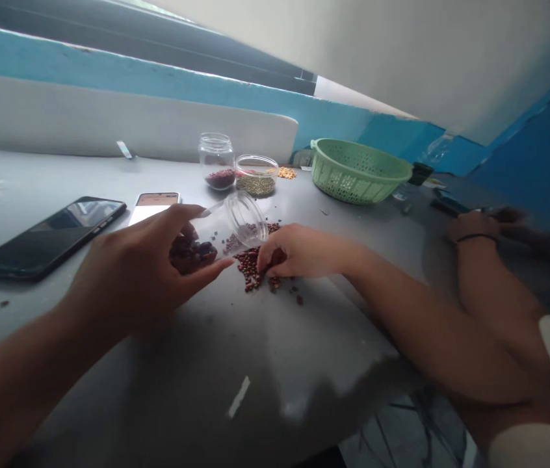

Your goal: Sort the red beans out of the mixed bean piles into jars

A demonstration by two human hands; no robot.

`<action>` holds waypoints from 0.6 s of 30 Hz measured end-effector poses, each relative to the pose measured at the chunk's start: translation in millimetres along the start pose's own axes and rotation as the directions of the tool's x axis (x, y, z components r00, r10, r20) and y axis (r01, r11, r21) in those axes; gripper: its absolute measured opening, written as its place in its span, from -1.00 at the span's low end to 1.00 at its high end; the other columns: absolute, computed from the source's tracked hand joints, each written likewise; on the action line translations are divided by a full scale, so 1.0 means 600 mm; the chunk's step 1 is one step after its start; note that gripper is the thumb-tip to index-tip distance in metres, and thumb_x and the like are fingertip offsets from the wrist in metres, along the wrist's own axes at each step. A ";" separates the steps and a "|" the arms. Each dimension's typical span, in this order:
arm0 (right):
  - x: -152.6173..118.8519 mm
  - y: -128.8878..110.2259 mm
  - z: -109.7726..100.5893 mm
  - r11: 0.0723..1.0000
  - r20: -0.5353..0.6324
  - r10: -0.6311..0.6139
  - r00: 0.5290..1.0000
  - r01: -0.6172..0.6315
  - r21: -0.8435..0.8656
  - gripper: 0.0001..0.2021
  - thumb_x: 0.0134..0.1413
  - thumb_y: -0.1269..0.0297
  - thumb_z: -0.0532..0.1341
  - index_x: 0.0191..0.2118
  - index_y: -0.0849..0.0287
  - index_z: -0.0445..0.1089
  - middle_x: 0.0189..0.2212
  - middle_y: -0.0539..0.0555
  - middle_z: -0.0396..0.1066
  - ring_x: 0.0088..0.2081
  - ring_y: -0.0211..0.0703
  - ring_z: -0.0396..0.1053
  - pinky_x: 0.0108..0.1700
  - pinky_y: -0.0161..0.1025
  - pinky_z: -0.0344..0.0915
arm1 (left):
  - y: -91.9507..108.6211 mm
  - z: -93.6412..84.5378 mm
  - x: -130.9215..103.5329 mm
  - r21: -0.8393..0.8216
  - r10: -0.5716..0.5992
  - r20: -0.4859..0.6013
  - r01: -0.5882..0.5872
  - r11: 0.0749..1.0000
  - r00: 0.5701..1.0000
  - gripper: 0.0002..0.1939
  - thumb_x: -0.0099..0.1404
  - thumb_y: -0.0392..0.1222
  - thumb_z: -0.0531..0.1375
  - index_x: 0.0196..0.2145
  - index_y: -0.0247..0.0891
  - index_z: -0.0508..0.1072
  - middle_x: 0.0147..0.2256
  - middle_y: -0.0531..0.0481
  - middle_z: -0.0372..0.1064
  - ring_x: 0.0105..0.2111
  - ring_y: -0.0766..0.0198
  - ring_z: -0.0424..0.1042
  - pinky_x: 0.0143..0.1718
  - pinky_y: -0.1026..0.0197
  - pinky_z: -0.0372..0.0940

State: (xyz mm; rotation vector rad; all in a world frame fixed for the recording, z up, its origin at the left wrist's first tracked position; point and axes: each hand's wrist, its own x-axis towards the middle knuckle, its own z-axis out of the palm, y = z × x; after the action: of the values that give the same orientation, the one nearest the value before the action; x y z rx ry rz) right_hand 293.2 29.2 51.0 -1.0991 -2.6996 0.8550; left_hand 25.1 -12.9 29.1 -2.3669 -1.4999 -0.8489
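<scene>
Counting across the grey tabletop (197,390), I have three clear, round vessels, two phones, one perforated green plastic basket (353,179), one loose heap of mixed red and brown beans (249,270) and one small patch of yellow kernels (287,172). The heap lies between my hands, just beyond the mouth of a clear, wide-mouthed jar (246,218). My left hand (129,260) is clamped around the base of this jar, which is tipped on its side with its opening towards my right. My right hand (304,250) has its fingers curled together at the heap; whether they pinch a bean, I cannot tell. The two hands are apart, the jar's rim near my right fingers. Inside the tipped jar, large dark beans (194,253) lie near my left palm. Behind it, an upright clear jar (215,153) contains small dark-red beans (220,178); just beside that, a low, wide clear tub (270,170) contains small green seeds (257,185). To the left lie a black phone (45,240) and a phone with a lit screen (158,199).
</scene>
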 end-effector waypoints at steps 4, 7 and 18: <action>-0.004 -0.001 -0.003 0.999 -0.033 0.013 0.999 -0.012 0.035 -0.72 0.06 0.58 0.29 -0.18 0.18 0.69 -0.34 -0.01 0.66 -0.35 -0.29 0.53 -0.24 -0.36 0.36 | -0.002 -0.003 -0.001 0.034 0.039 -0.014 -0.038 0.999 0.999 -0.38 0.37 0.33 0.17 0.22 -0.07 0.35 -0.21 -0.10 0.59 -0.30 -0.01 0.59 -0.28 0.05 0.32; -0.008 0.001 -0.006 0.998 -0.085 0.022 0.996 -0.018 0.052 -0.72 0.06 0.54 0.27 -0.18 0.18 0.69 -0.36 -0.01 0.66 -0.38 -0.30 0.51 -0.26 -0.35 0.35 | 0.002 -0.007 0.000 0.053 0.020 -0.001 -0.020 0.998 1.000 -0.38 0.35 0.32 0.19 0.20 -0.10 0.37 -0.22 -0.11 0.59 -0.29 -0.02 0.59 -0.29 0.06 0.30; -0.018 0.015 -0.028 0.906 -0.378 0.047 0.925 0.120 0.407 -0.81 0.03 0.36 0.38 -0.20 0.21 0.69 -0.36 0.06 0.64 -0.36 -0.24 0.51 -0.33 -0.33 0.40 | 0.002 -0.008 0.002 0.203 0.039 0.054 -0.050 0.978 0.998 -0.46 0.37 0.30 0.20 0.10 -0.12 0.38 -0.30 -0.11 0.55 -0.33 -0.14 0.59 -0.37 0.07 0.20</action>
State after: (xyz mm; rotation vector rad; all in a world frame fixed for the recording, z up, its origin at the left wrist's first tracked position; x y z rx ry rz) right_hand 311.7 34.8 61.6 -0.9849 -2.0797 1.0334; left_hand 24.8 -14.8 34.0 -2.2764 -1.4694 -0.5979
